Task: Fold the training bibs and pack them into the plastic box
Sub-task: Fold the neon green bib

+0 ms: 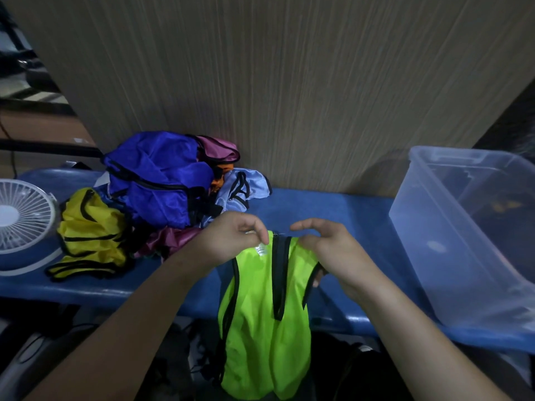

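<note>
A neon green bib (260,308) with black trim hangs from my two hands over the front edge of the blue table (341,215). My left hand (231,241) pinches its left shoulder by the white label. My right hand (327,247) grips the right shoulder, fingers curled. A heap of unfolded bibs lies at the back left: blue (156,178), yellow (89,230), maroon (170,238), pink (220,149) and pale white (243,186). The clear plastic box (463,227) stands open at the right.
A white desk fan (20,221) lies at the table's left end. A wood-grain panel (289,82) rises behind the table. Dark clutter and cables sit under the table's front edge.
</note>
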